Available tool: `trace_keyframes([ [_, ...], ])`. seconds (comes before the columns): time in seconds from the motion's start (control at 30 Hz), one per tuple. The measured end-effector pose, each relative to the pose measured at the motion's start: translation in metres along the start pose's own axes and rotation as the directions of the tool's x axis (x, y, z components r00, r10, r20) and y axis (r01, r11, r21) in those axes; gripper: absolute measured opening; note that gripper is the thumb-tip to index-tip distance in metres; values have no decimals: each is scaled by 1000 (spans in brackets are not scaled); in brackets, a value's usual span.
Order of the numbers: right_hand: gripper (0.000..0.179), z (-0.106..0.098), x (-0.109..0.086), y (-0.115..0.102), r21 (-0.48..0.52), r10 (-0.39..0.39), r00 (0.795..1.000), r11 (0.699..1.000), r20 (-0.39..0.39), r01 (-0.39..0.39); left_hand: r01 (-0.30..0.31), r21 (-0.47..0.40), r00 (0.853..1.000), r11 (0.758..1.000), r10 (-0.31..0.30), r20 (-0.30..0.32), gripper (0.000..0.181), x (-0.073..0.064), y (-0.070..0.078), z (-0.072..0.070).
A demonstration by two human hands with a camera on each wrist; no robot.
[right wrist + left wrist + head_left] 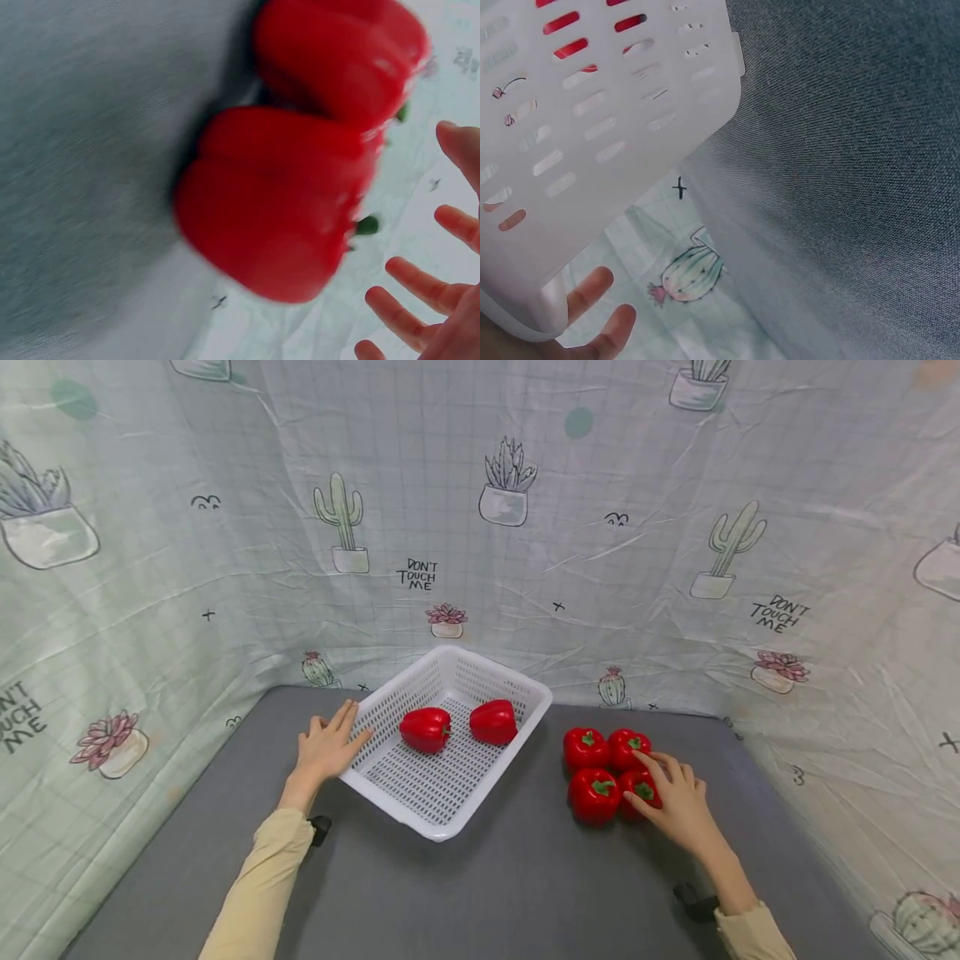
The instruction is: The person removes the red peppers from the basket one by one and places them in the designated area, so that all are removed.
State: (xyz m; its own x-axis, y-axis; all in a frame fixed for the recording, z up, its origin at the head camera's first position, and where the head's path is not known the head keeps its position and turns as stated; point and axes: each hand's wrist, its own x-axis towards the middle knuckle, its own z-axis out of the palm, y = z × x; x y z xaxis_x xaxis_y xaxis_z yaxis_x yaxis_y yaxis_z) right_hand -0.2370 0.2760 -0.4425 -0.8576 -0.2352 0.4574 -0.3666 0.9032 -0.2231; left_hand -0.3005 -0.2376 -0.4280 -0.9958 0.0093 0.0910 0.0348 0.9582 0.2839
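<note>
My left hand (326,750) rests at the left rim of a white plastic basket (390,810), its fingers fairly straight. In the left wrist view, fingertips (619,326) show beyond the basket's perforated wall (607,150). Inside the basket lie two red bell peppers, one on the left (425,730) and one on the right (493,722). To the right of the basket, several red bell peppers (595,796) stand grouped, green stems up. Over the nearest right one (277,202) hovers my right hand (678,802), fingers spread and apart from it in the right wrist view.
The grey tabletop (510,893) carries both the basket and the peppers. A pale curtain (450,552) printed with cacti hangs close behind the table and along its sides. Dark wrist straps (696,903) are worn on both arms.
</note>
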Motion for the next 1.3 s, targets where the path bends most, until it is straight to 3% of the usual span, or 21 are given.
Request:
trace_keyframes([
  [0.17, 62, -3, 9, -18, 21, -69, 997, 997, -40, 70, 4, -11, 1000, 1000, -4, 5, 68, -3, 0, 0],
  [0.5, 62, -2, 33, -52, 41, -219, 975, 975, -25, 220, 4, -4, 1000, 1000, -4, -15, 68, -1, 0, 5],
  [0.83, 61, 0, 69, -83, 56, -262, 964, 964, 39, 260, 14, -6, 1000, 1000, -14, -10, 65, 0, -2, 5],
  [1.13, 57, 4, 102, -110, 49, -326, 945, 944, 11, 325, 10, 12, 1000, 1000, -10, 1, 62, 1, 0, 0],
  [1.3, 55, 6, 120, -126, 101, -315, 949, 944, 8, 313, 8, 14, 1000, 1000, -8, 5, 62, 0, -1, 0],
])
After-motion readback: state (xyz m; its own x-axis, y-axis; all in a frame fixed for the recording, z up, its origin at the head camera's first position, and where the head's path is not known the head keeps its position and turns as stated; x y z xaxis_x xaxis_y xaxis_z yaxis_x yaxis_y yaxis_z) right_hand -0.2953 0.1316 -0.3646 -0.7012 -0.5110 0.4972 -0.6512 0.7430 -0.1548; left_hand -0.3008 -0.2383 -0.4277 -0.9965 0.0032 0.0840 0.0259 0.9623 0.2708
